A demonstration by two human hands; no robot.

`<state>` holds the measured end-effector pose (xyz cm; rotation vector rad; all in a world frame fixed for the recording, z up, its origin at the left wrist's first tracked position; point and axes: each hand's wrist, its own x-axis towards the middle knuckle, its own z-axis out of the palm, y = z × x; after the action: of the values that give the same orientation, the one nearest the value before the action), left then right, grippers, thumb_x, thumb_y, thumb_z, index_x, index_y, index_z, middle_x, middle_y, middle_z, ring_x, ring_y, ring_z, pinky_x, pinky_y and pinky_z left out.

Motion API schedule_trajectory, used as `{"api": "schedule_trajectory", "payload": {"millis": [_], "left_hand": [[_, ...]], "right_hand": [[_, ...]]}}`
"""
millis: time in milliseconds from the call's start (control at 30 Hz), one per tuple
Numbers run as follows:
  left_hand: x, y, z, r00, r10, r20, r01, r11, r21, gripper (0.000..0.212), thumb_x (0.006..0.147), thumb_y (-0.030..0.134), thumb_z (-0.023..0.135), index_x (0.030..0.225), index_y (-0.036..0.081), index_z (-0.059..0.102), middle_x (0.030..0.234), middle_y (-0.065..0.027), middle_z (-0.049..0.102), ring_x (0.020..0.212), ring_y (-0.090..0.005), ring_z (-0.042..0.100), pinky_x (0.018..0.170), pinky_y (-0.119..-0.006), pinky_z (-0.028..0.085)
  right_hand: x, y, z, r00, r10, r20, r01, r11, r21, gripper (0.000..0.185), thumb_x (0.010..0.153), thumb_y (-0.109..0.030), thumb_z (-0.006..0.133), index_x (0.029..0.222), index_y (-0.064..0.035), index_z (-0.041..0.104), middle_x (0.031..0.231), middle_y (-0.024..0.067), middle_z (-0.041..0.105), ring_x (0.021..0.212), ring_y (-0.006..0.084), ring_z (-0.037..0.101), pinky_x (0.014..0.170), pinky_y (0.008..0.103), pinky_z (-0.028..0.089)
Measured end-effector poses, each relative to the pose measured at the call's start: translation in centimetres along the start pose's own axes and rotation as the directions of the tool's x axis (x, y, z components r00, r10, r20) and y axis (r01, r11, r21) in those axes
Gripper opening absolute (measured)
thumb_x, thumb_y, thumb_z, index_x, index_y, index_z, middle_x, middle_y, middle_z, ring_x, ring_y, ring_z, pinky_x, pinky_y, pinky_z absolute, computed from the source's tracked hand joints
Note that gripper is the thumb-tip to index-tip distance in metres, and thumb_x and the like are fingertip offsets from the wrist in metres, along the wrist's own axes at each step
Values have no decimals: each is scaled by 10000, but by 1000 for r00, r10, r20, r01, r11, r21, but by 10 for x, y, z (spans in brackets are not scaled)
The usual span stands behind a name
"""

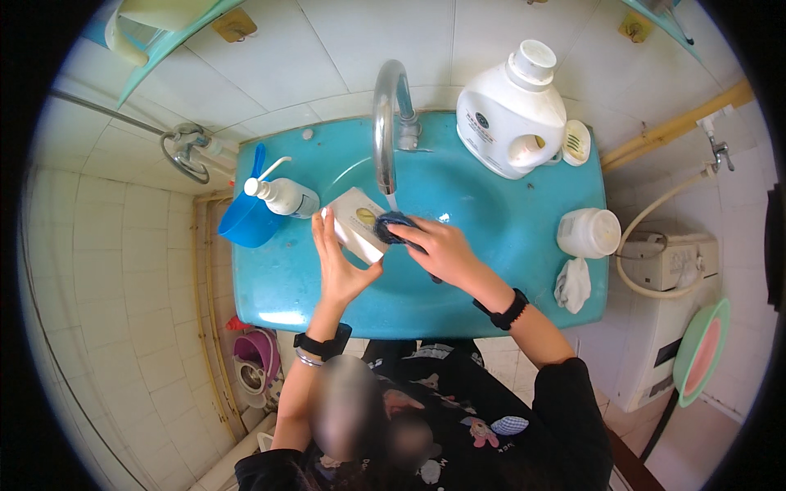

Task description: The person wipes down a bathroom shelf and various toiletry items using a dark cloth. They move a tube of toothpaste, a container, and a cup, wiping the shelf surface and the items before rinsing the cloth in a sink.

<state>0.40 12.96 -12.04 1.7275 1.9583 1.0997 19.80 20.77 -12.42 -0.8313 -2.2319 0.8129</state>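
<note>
My left hand (341, 279) grips a white rectangular box (350, 215) by its two ends, tilted over the blue washbasin (491, 212). The box bears small print and an oval yellowish mark. In my right hand (447, 250) is a wet-looking dark blue cloth (396, 227), pressed against the right side of the box. Directly above the cloth hangs the spout of a chrome gooseneck faucet (385, 123). A short stream of water (392, 201) leaves it and meets the cloth. My right fingers partly hide the cloth.
Left of the box stand a white pump bottle (295, 196) and a blue dipper (249, 221). A large white detergent jug (513, 116) and a soap dish (576, 143) occupy the back right corner. Along the right edge are a white jar (586, 232) and a crumpled white cloth (573, 285).
</note>
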Motion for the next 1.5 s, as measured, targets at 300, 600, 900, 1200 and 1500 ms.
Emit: {"api": "schedule_trajectory", "payload": {"millis": [300, 600, 900, 1200, 1500], "left_hand": [[-16, 1, -9, 978, 144, 154, -143, 990, -16, 1139, 518, 138, 800, 1444, 52, 143, 1420, -315, 172, 1323, -486, 219, 933, -496, 415], [-4, -7, -9, 992, 126, 13, -127, 991, 49, 1148, 517, 150, 810, 1447, 68, 141, 1401, -321, 184, 1316, -492, 210, 1013, -539, 315], [-1, -7, -4, 995, 101, 11, -102, 984, 143, 1143, 503, 122, 804, 1450, 117, 163, 1395, -314, 179, 1298, -508, 216, 997, -567, 322], [-15, -2, -21, 987, 159, -36, -159, 987, 0, 1085, 501, 106, 804, 1427, 175, 242, 1394, -295, 173, 1278, -480, 274, 834, -485, 470], [-29, -19, -38, 919, 236, 317, -363, 822, 440, 643, 545, 89, 756, 1144, 195, 547, 1372, -278, 236, 1262, -517, 275, 764, -463, 551]], "right_hand": [[27, 10, 5, 996, 83, 8, -84, 996, 32, 393, 784, -79, 624, 1162, -186, 620, 1123, 82, 633, 864, 288, 637, 718, 361, 536], [4, 8, 9, 999, 30, 27, -28, 998, -55, 419, 754, -75, 640, 1158, -183, 617, 1091, 83, 632, 850, 289, 636, 702, 375, 535], [-8, -29, 4, 997, -77, -30, 76, 997, -27, 448, 726, -59, 672, 1149, -201, 628, 1105, 58, 639, 823, 245, 646, 651, 334, 543], [6, 19, 20, 974, 141, -175, -130, 989, 75, 350, 800, -86, 619, 1143, -149, 608, 1051, 74, 639, 789, 294, 633, 653, 360, 522], [14, 14, 15, 971, 224, -79, -210, 965, 154, 336, 810, -39, 603, 1142, -94, 617, 1076, 105, 636, 862, 322, 628, 729, 358, 511]]}}
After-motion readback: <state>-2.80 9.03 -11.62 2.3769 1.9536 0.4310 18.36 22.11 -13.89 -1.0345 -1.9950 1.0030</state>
